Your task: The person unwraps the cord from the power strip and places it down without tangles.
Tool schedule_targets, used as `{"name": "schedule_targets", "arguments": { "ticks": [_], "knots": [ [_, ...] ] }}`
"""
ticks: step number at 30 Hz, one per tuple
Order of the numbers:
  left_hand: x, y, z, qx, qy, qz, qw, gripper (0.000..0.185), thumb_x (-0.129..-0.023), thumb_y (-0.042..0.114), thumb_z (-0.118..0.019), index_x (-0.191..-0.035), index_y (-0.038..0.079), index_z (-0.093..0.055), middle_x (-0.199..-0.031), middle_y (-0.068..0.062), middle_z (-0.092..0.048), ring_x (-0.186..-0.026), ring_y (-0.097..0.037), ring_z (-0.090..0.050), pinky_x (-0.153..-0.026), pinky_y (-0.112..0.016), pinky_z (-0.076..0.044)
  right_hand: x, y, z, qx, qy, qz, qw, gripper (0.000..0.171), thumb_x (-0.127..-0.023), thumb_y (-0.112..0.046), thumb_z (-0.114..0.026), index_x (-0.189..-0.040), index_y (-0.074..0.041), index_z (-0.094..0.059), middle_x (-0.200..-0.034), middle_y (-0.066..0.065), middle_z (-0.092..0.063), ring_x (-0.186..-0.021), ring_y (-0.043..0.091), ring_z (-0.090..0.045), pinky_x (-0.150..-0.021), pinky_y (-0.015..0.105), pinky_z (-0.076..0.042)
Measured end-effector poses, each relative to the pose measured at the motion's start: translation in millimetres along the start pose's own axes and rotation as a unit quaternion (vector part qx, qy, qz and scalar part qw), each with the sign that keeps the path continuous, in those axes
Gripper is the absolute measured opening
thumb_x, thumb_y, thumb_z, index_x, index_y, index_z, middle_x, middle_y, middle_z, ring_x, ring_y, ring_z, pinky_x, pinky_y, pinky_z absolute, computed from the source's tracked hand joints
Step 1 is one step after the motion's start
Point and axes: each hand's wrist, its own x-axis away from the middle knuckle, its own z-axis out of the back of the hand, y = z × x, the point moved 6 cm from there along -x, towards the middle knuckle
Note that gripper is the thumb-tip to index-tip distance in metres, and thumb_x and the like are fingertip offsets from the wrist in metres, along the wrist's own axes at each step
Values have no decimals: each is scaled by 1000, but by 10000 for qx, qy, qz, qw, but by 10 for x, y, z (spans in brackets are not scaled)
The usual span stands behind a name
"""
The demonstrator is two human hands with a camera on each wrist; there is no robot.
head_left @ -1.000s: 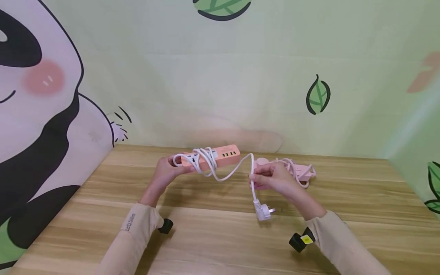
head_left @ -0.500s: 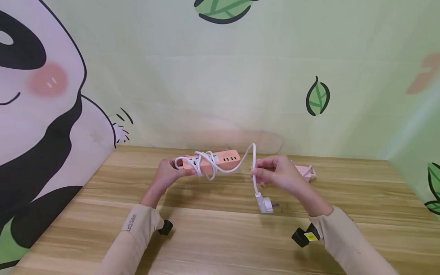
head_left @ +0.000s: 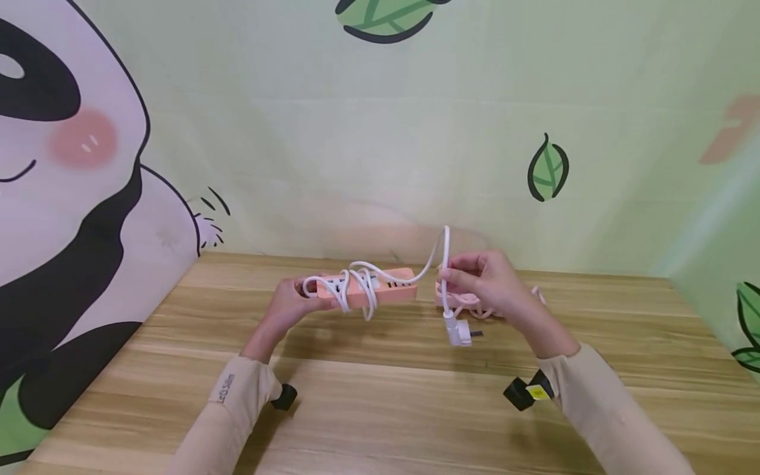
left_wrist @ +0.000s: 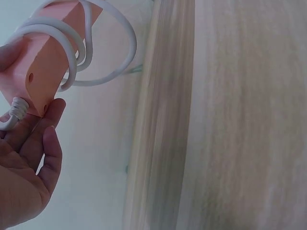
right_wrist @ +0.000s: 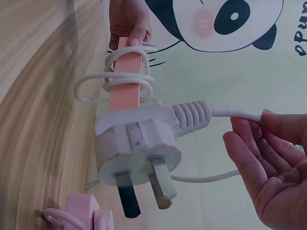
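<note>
My left hand (head_left: 291, 303) grips one end of an orange power strip (head_left: 392, 292), held above the table with a white cord (left_wrist: 72, 52) looped loosely around it. In the left wrist view the thumb and fingers pinch the strip's end, beside where the cord leaves it. My right hand (head_left: 489, 280) pinches the cord a little above its plug (right_wrist: 139, 139); the plug hangs down with its prongs pointing right in the head view. Between the hands a slack stretch of cord arches up. Behind my right hand lies a pink power strip (right_wrist: 81, 211), partly hidden.
The pink strip's own pink cord (head_left: 483, 312) is bundled around it on the wooden table (head_left: 380, 409). A green wall (head_left: 380, 145) printed with a panda and leaves rises along the table's back edge. Black wrist cameras (head_left: 519, 394) sit on the sleeves.
My right hand has risen, lifting the cord and plug, and the cord's arch stands higher. A loop now lies across the orange strip's top. The left hand keeps its hold, dipping slightly.
</note>
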Motion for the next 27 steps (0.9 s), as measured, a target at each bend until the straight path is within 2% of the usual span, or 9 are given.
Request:
{"name": "schedule_targets", "arguments": {
  "ticks": [8,15,21,27],
  "knots": [
    [19,-27,12,-71,-89,-22,9999,56,-68,19,-79,-116,1,-59,-104,-14,-64,-87,-17,-58,-74,-25,-46,-95,-37,74,-1,135,260,9996,29,-88,-7,-58,-105,17,-56,-85,13,-67,-70,9,-64,-70,25,-52],
    [59,-16,34,-137,-125,-59,9998,57,-68,19,-79,-118,2,-58,-107,-14,-63,-90,-18,-56,-76,-26,-44,-159,-24,102,-96,165,147,9997,29,-88,-9,-58,-106,14,-57,-82,7,-66,-71,8,-63,-71,23,-51],
    [90,-9,68,-95,-247,-124,9996,59,-69,19,-79,-120,1,-56,-108,-14,-63,-90,-18,-56,-78,-27,-43,-235,18,120,-193,182,261,9993,29,-88,-7,-58,-106,16,-56,-82,10,-67,-70,7,-63,-71,24,-52],
    [123,-4,130,85,-265,-201,9994,60,-69,18,-78,-121,0,-55,-106,-14,-63,-88,-17,-55,-77,-27,-44,-304,139,145,-203,250,9,9995,30,-89,-12,-59,-106,13,-57,-83,9,-67,-71,9,-63,-70,24,-52]
  ]
}}
